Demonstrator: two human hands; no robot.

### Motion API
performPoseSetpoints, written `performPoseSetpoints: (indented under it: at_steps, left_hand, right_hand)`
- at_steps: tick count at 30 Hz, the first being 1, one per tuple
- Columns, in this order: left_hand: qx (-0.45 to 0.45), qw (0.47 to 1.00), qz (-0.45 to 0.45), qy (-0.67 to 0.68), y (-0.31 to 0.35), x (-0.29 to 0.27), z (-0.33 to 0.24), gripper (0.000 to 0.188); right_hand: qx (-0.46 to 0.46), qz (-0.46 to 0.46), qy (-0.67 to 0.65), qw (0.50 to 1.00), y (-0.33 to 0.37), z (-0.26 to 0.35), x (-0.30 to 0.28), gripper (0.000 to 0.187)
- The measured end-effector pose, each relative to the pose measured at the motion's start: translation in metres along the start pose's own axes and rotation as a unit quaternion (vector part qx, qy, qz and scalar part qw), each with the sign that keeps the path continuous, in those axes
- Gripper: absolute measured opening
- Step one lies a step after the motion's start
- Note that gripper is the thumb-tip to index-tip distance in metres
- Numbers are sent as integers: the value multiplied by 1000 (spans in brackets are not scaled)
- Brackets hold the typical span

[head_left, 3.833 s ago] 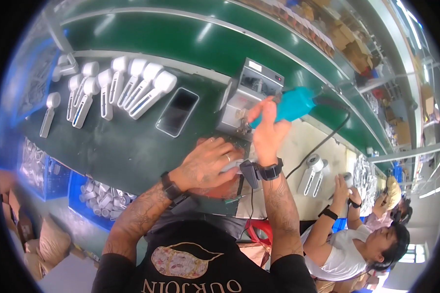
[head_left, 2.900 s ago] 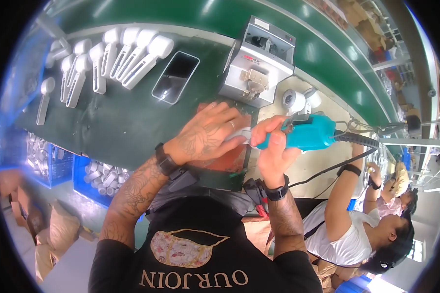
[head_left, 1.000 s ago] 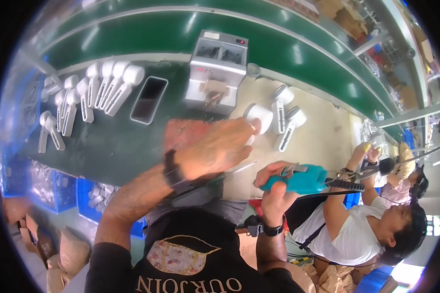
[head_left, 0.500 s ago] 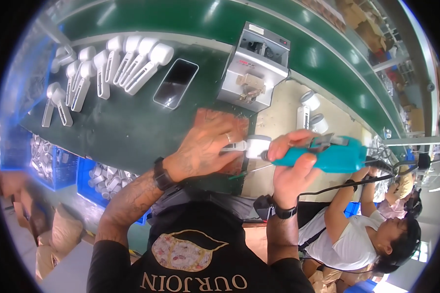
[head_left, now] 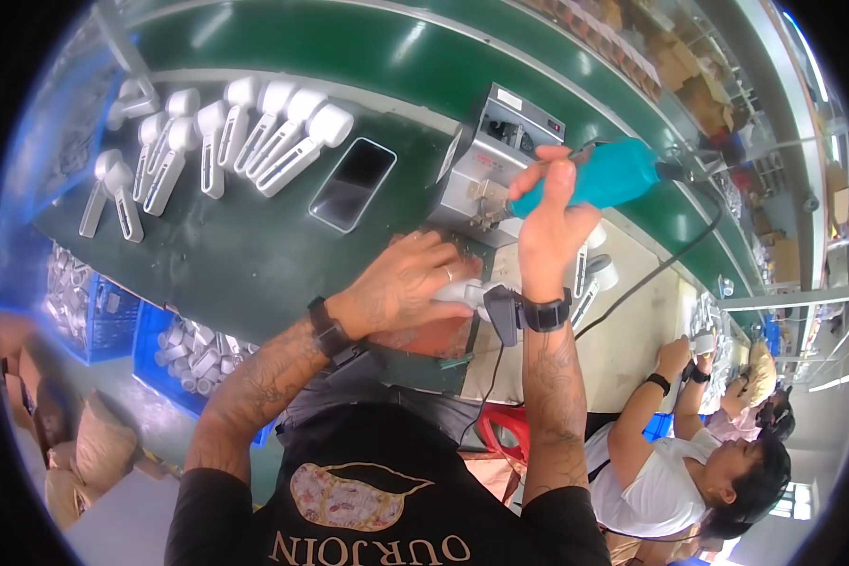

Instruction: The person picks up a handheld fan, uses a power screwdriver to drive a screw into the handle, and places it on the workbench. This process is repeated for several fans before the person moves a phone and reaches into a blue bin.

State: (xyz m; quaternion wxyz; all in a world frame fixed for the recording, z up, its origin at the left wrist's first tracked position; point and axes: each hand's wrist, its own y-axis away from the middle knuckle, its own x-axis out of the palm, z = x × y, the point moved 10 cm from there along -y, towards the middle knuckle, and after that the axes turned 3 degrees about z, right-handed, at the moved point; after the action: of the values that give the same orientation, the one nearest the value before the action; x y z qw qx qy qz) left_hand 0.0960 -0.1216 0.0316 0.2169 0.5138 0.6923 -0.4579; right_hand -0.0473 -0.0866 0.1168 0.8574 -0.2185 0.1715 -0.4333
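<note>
"What is the place around you like?"

"I'm at a dark green work table (head_left: 245, 255), with a glossy green panel (head_left: 302, 57) behind it. To my right the surface turns into a cream board (head_left: 623, 344), and farther along a person in a white top (head_left: 651, 481) has both hands raised at the bench. Below the table's left edge stands a blue bin (head_left: 151, 373) of small grey-white parts (head_left: 191, 373), and a phone (head_left: 354, 184) lies toward the back"

"What are your hands on?"

"My left hand (head_left: 401, 288) grips a grey-white handled piece (head_left: 457, 291) over a reddish-brown mat (head_left: 424, 341), right in front of me; fingers and thumb close on it from the left. My right hand (head_left: 555, 226) is raised beyond it and to the right, wrapped around a teal electric screwdriver (head_left: 608, 174). The tip points at the front of a metal screw dispenser (head_left: 464, 179), but I can't tell whether the two touch"

"And how does the piece look?"

"Pale and lying roughly crosswise. My left hand covers its left part, and a black device (head_left: 503, 316) by my right wrist hides its right end. At the back left, white handled pieces (head_left: 211, 123) with round heads and slotted handles lie side by side, some overlapping"
</note>
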Motion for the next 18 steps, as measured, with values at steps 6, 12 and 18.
performPoseSetpoints:
  at_steps: [6,12,18]
  left_hand:
    - [-24,999,-15,17,-2,-2,3,47]
    - [-51,998,3,32,-1,0,8,46]
    - [-43,999,0,33,-3,1,8,45]
  right_hand:
    - [15,1,-34,999,2,-24,8,32]
    - [43,-1,-29,999,11,-16,9,32]
    - [88,17,-65,994,49,-4,-9,39]
